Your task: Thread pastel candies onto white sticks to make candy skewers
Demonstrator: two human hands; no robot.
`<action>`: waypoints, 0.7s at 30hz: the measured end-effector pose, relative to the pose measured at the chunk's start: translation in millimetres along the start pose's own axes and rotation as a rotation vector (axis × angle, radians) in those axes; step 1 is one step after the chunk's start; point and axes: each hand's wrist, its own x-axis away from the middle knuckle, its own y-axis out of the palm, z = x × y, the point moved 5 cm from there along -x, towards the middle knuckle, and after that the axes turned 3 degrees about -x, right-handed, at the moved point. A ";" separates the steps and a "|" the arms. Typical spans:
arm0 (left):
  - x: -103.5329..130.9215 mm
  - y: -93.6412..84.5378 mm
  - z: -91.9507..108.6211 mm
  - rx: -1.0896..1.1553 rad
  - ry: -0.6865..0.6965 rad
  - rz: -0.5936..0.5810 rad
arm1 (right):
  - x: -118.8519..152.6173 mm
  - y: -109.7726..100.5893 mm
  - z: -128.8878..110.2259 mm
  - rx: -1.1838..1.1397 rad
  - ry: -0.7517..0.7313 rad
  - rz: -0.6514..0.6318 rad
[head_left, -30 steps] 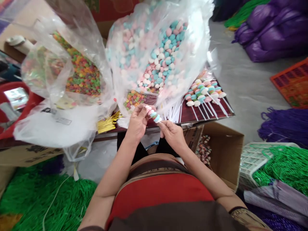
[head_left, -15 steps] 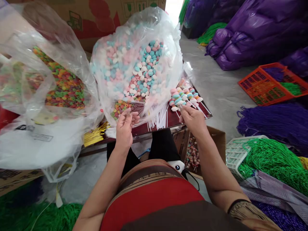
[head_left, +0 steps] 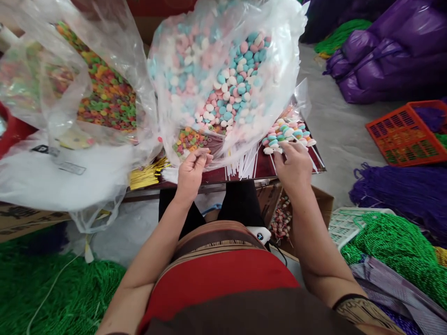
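My left hand (head_left: 192, 170) is beside the small pile of colourful ring candies (head_left: 190, 139) at the mouth of the clear bag. Its fingers are curled together, and anything between them is too small to make out. My right hand (head_left: 295, 167) is at the pile of candy skewers (head_left: 289, 130), at the right end of the dark red table (head_left: 218, 176). Thumb and forefinger close around the end of a candy skewer (head_left: 272, 150) with white candy on it. Between my hands lie several white sticks (head_left: 242, 165).
A large clear bag of pink, blue and white candies (head_left: 223, 83) stands behind my hands. Left are a bag of ring candies (head_left: 108, 100) and yellow twist ties (head_left: 148, 174). Below right, a cardboard box (head_left: 321, 204) holds candy skewers. An orange crate (head_left: 391, 135) stands on the floor.
The view has shifted, so the table and bags sit further right and higher. My left fingers have drawn closer together. My right hand has stayed at the skewer pile, its fingertips now against the pile's near edge.
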 end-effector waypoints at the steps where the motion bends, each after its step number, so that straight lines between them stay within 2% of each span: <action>1: 0.1 0.7 -1.1 -0.005 0.000 -0.004 | 3.0 2.1 -9.5 -0.027 -0.078 -0.024; 3: 0.1 2.0 -1.9 -0.016 0.000 -0.014 | 7.9 15.0 -27.2 -0.034 -0.211 -0.153; 6: -0.7 0.7 -1.3 -0.020 -0.015 -0.022 | 10.1 37.6 -39.7 0.062 -0.309 -0.319; 11: -3.4 -9.0 -6.0 0.026 -0.048 0.017 | 3.7 48.1 -34.1 0.122 -0.425 -0.357; 14: -4.6 -12.9 -11.7 0.043 -0.062 0.039 | -0.5 36.8 -29.9 0.042 -0.427 -0.337; 17: -2.9 -8.8 -10.0 0.027 -0.047 0.021 | -1.9 10.4 -40.9 -0.165 -0.376 -0.242; 19: 0.3 0.5 -3.6 0.035 -0.035 -0.050 | 0.6 -6.8 -56.6 -0.346 -0.311 -0.188; 21: 4.6 12.2 5.6 0.072 -0.023 -0.153 | 6.2 -14.2 -72.9 -0.553 -0.183 -0.202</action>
